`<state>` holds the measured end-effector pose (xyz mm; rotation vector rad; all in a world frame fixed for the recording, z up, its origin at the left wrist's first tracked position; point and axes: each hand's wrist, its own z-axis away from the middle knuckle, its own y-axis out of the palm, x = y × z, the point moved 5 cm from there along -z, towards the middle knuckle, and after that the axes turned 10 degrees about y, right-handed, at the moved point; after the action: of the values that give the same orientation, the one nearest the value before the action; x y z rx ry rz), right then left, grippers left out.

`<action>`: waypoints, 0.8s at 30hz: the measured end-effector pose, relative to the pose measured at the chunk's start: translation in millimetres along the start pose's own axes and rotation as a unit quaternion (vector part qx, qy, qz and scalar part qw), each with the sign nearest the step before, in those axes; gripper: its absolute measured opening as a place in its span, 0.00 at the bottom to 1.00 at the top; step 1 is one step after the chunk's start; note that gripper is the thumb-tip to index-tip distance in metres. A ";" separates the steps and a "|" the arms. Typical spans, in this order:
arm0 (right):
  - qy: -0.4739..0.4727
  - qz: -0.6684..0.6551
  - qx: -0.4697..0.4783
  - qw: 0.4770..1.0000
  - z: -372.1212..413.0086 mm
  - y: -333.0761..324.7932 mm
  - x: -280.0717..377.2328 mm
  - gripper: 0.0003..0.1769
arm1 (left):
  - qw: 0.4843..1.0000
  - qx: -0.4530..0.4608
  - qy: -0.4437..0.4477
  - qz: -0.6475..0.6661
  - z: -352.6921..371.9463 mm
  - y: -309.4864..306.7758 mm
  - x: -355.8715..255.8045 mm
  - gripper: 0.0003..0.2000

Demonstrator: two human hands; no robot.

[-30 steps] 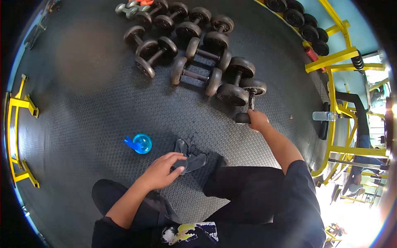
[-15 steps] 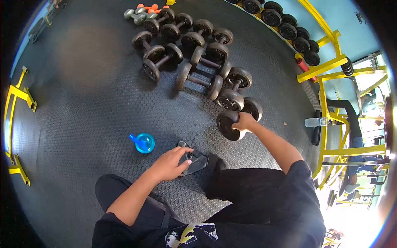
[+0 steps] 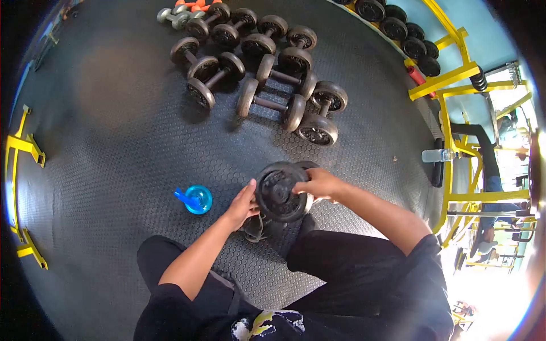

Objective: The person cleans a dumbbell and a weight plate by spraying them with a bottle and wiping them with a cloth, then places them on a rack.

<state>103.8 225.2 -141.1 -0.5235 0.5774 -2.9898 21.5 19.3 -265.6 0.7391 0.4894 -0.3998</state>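
A dark round-headed dumbbell point(image 3: 277, 192) is raised above the floor in front of me, one flat end facing up toward me. My right hand point(image 3: 320, 185) grips it from the right, thumb lying over the near head. At the left rim of that head is my left hand point(image 3: 244, 203), thumb pointing up and fingers curled against the edge, partly hidden. The second head shows only as a sliver behind the first. Left of my hands, a blue spray bottle point(image 3: 198, 199) stands on the floor.
Several dark dumbbells point(image 3: 278, 106) lie in a cluster on the black rubber floor point(image 3: 136, 159) ahead. Small grey dumbbells point(image 3: 180, 20) sit at the far end. Yellow frames point(image 3: 446, 91) stand right and left point(image 3: 25, 145). A clear bottle point(image 3: 437, 156) is at the right.
My right hand has brought the dumbbell from beside the cluster toward me and leftward, tipping it. My left hand has come up to its left rim.
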 end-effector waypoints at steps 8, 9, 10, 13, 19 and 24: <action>-0.110 0.008 0.146 0.983 -28.2 40.6 29.0 0.37 | 0.935 -0.085 0.267 -0.216 47.0 7.2 -42.9 0.32; -0.129 0.060 0.166 0.976 -52.2 40.7 33.0 0.39 | 0.933 -0.107 0.256 -0.230 52.8 8.1 -50.5 0.35; -0.125 0.062 0.170 0.976 -52.3 47.0 42.2 0.39 | 0.934 -0.110 0.252 -0.227 51.1 2.3 -50.8 0.35; -0.104 -0.122 0.135 0.978 -60.3 63.7 83.6 0.41 | 0.903 -0.227 0.274 -0.241 42.4 -26.0 -56.7 0.38; -0.060 0.047 -0.063 0.995 -60.1 58.7 124.2 0.41 | 0.923 -0.209 0.249 -0.206 32.9 -42.0 -70.6 0.40; -0.121 0.072 -0.092 0.986 -66.3 56.0 120.3 0.42 | 0.921 -0.202 0.258 -0.211 31.3 -40.4 -73.9 0.39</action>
<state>-32.5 182.9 -181.4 -0.8060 0.8338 -2.6970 -50.5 -17.7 -226.6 0.3195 1.2048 -0.4847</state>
